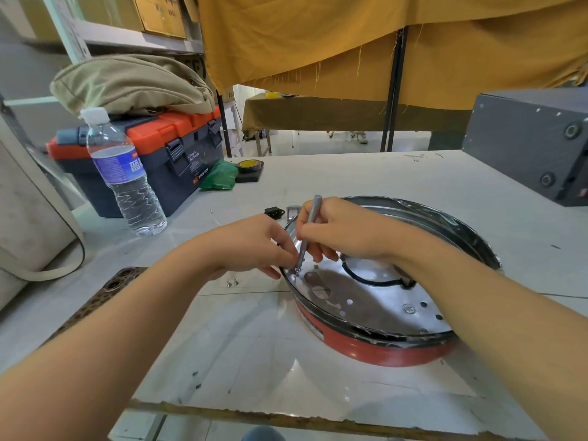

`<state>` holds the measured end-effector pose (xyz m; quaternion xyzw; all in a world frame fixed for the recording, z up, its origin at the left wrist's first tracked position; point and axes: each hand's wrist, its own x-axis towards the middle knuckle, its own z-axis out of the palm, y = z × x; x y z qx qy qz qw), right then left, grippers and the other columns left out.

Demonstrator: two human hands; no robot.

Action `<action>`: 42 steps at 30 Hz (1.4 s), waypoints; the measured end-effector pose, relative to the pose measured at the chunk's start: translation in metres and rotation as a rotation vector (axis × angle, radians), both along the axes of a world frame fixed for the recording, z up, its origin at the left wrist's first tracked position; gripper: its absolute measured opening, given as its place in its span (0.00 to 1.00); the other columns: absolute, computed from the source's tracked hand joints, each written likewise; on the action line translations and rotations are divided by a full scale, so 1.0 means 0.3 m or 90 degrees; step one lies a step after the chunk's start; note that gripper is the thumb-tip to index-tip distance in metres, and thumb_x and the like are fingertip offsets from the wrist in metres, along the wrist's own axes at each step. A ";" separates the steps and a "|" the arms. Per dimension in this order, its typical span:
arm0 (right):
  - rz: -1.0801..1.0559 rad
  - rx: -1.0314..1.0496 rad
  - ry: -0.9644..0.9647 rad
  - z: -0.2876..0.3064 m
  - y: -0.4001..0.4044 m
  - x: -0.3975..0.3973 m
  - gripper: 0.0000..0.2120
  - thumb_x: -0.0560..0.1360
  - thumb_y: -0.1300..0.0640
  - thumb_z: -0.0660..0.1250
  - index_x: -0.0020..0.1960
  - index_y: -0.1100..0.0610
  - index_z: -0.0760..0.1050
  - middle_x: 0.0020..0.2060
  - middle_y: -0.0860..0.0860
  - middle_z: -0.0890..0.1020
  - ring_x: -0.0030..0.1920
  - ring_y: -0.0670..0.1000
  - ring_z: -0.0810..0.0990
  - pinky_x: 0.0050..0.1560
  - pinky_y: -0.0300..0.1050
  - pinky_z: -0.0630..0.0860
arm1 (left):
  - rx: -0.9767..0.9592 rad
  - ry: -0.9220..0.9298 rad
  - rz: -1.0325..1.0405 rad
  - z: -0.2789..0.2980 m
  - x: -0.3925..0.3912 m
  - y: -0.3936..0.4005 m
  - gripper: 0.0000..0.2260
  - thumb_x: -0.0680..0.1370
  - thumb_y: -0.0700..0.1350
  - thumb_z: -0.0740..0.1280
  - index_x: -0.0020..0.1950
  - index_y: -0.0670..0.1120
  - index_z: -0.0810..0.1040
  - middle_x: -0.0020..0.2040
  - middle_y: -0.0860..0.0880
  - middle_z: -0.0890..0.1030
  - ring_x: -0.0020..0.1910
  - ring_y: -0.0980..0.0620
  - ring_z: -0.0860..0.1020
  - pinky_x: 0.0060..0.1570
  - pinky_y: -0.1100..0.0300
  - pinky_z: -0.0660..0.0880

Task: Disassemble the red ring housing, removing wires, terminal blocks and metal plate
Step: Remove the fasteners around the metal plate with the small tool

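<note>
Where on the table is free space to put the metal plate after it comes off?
Bare table lies between the red ring housing and the near edge, and behind it toward the grey box. It is crowded near the water bottle, toolbox and two loose screws.

Bright, even daylight fills the wide-angle view; edges bow outward. Glare gleams on the metal plate point(375, 300), where hands cast soft shadows. The white table point(254, 345) reflects light. Forearms blur slightly near the frame's corners.
</note>
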<state>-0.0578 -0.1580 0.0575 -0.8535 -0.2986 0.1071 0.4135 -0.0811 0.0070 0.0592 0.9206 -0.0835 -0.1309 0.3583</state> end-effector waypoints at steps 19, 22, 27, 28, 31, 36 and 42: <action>0.028 0.067 0.049 -0.011 -0.021 0.011 0.16 0.78 0.51 0.64 0.43 0.64 0.76 0.20 0.50 0.73 0.22 0.47 0.66 0.24 0.37 0.65 | 0.064 0.025 -0.014 0.011 0.004 -0.013 0.04 0.75 0.37 0.66 0.47 0.41 0.80 0.50 0.45 0.82 0.41 0.55 0.80 0.42 0.68 0.79; 0.025 0.066 0.058 -0.010 -0.021 0.010 0.08 0.78 0.57 0.64 0.43 0.61 0.76 0.21 0.51 0.76 0.21 0.47 0.68 0.23 0.36 0.67 | 0.095 0.025 -0.015 0.016 0.007 -0.016 0.04 0.75 0.39 0.67 0.47 0.44 0.80 0.54 0.45 0.80 0.40 0.57 0.79 0.34 0.74 0.75; 0.011 0.073 0.029 -0.010 -0.018 0.014 0.05 0.74 0.63 0.66 0.40 0.58 0.75 0.22 0.49 0.76 0.24 0.45 0.70 0.25 0.35 0.68 | 0.128 0.017 -0.022 0.026 0.011 -0.024 0.03 0.75 0.40 0.68 0.44 0.48 0.80 0.55 0.48 0.78 0.39 0.58 0.76 0.27 0.78 0.68; 0.011 0.069 0.019 -0.009 -0.018 0.015 0.05 0.74 0.63 0.66 0.39 0.57 0.75 0.23 0.48 0.76 0.25 0.45 0.71 0.26 0.35 0.69 | 0.131 0.015 -0.024 0.027 0.012 -0.025 0.04 0.75 0.40 0.69 0.42 0.49 0.80 0.55 0.48 0.78 0.39 0.58 0.76 0.27 0.79 0.68; 0.015 0.055 -0.001 -0.007 -0.017 0.016 0.06 0.74 0.63 0.66 0.39 0.56 0.76 0.26 0.48 0.76 0.29 0.45 0.73 0.31 0.37 0.71 | 0.134 0.016 -0.031 0.028 0.014 -0.026 0.05 0.74 0.39 0.69 0.41 0.48 0.81 0.53 0.49 0.78 0.37 0.58 0.76 0.26 0.78 0.68; 0.018 0.053 0.002 -0.003 -0.014 0.013 0.05 0.74 0.64 0.65 0.41 0.58 0.76 0.31 0.51 0.76 0.28 0.41 0.73 0.32 0.36 0.72 | 0.134 0.026 -0.035 0.029 0.020 -0.026 0.04 0.74 0.39 0.69 0.43 0.47 0.81 0.54 0.50 0.79 0.41 0.58 0.77 0.28 0.79 0.69; 0.021 0.062 0.024 -0.008 -0.015 0.015 0.03 0.73 0.63 0.65 0.40 0.59 0.75 0.24 0.49 0.76 0.28 0.47 0.72 0.28 0.36 0.70 | 0.149 0.021 -0.038 0.025 0.026 -0.026 0.03 0.74 0.40 0.70 0.41 0.48 0.81 0.55 0.49 0.79 0.43 0.57 0.77 0.29 0.80 0.68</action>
